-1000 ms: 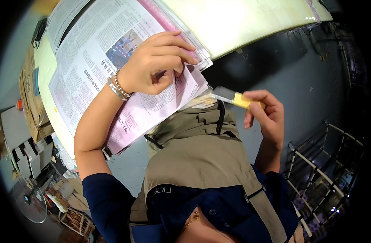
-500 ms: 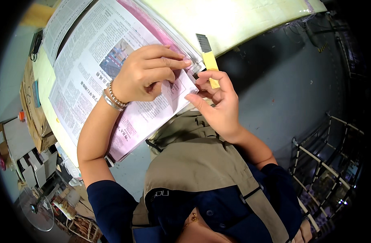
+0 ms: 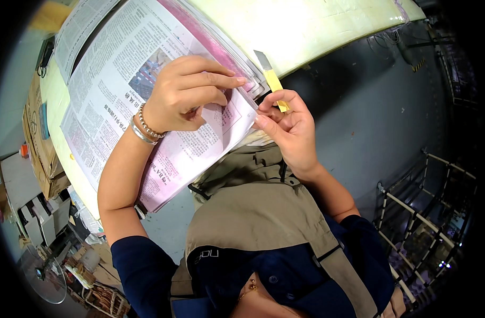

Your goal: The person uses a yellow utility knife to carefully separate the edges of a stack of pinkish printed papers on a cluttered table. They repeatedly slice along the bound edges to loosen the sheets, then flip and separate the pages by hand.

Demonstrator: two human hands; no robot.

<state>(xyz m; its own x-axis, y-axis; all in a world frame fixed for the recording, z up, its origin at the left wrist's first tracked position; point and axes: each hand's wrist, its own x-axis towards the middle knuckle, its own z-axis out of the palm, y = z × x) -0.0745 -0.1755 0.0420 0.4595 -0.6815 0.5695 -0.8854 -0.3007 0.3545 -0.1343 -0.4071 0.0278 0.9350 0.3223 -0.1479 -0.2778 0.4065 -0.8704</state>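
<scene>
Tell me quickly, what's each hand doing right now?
Left hand: fingers curled over the newspaper; whether gripping cannot be told.
Right hand: holding the yellow knife, thumb at the newspaper's corner.

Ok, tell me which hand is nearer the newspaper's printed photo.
Left. The left hand is beside the photo; the right hand is farther off, at a corner of the newspaper.

the left grip (image 3: 188,93) hides part of the newspaper (image 3: 102,90) (itself cut off by the upper edge).
</scene>
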